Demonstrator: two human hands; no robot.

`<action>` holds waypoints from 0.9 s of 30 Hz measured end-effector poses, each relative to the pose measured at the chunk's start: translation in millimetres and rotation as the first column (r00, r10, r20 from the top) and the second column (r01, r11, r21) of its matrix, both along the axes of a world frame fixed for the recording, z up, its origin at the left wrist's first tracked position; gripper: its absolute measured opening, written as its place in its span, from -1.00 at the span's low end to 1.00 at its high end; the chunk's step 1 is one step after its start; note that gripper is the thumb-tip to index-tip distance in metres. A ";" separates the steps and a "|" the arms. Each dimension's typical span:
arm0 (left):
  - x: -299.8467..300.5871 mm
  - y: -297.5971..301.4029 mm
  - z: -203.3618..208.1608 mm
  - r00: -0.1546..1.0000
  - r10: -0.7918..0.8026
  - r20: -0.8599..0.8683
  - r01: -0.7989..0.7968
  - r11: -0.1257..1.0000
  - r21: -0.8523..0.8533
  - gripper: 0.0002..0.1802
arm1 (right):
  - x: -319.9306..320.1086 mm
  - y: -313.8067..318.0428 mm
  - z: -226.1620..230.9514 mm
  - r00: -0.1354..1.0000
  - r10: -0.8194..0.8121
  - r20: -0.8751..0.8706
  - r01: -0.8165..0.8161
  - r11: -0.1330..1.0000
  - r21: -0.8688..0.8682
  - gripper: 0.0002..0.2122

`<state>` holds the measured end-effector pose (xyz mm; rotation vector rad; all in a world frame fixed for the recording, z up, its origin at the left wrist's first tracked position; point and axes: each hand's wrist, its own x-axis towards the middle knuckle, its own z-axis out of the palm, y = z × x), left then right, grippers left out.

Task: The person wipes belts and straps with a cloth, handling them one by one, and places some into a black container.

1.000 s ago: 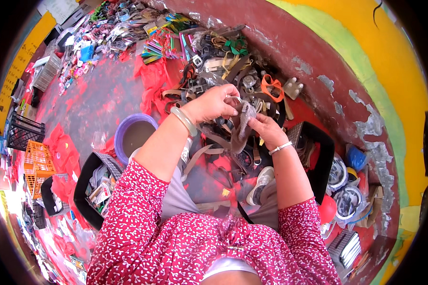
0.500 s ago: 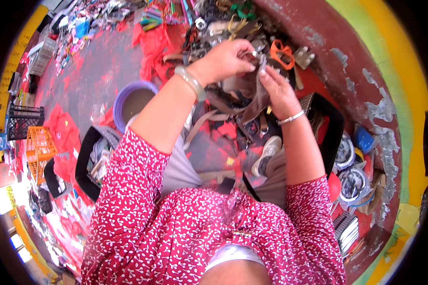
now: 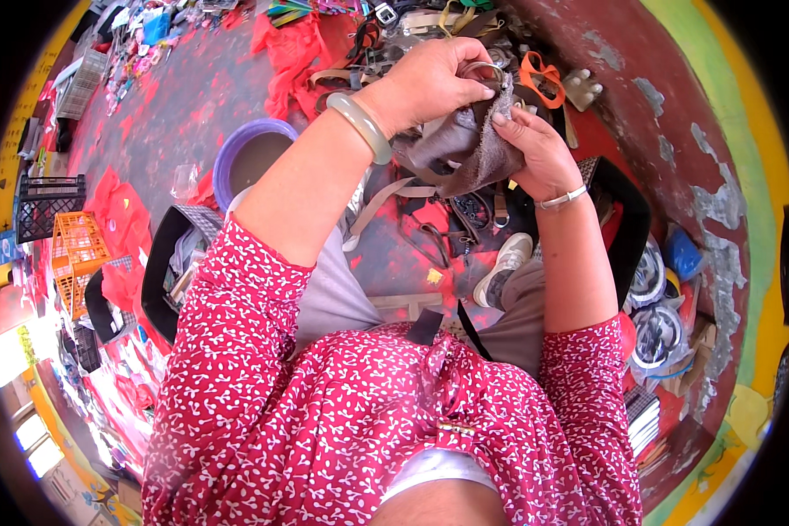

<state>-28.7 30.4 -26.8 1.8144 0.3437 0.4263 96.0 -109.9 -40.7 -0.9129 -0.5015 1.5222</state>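
Note:
A crumpled grey-brown cloth (image 3: 475,167) with a fuzzy edge hangs between my two hands, above a pile of belts and straps (image 3: 409,190). My left hand (image 3: 431,81), with a pale bangle on its wrist, is closed at the cloth's upper edge, thumb and fingers bent together. On the other side, my right hand (image 3: 537,151) pinches the fuzzy edge between thumb and fingers; a silver bracelet circles that wrist. The fingertips of both hands are partly hidden by the folds.
To the left stand a purple bucket (image 3: 223,167) of murky water and a black-rimmed bin (image 3: 156,280). Another black bin (image 3: 633,230) is at my right. An orange strap (image 3: 542,81) and a work glove (image 3: 581,89) lie by the peeling wall (image 3: 717,206). Orange (image 3: 79,254) and black crates (image 3: 48,208) sit far left.
The cloth is spread wider and more of it shows between my hands. My right hand has moved slightly right, and my left hand has shifted a little up and right.

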 end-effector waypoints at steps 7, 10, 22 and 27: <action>0.1 -1.5 -1.6 0.999 0.018 0.052 -0.016 0.999 -0.033 -0.73 | -1.9 10.6 -4.4 0.998 -0.017 0.064 0.017 1.000 -0.003 -0.77; -3.8 -0.8 5.5 0.999 0.024 0.042 -0.019 0.993 -0.114 -0.70 | -6.1 13.1 1.6 0.994 -0.056 0.089 0.057 0.998 -0.012 -0.80; 7.3 -19.6 25.1 0.984 0.137 0.117 -0.163 0.956 0.246 -0.91 | 15.7 -1.7 -0.6 0.999 -0.052 0.015 0.051 0.994 0.100 -0.80; 18.0 -25.7 19.1 0.977 0.021 0.214 -0.004 0.997 -0.081 -0.92 | 26.2 -7.9 -3.6 0.999 -0.015 0.030 0.012 0.996 0.087 -0.81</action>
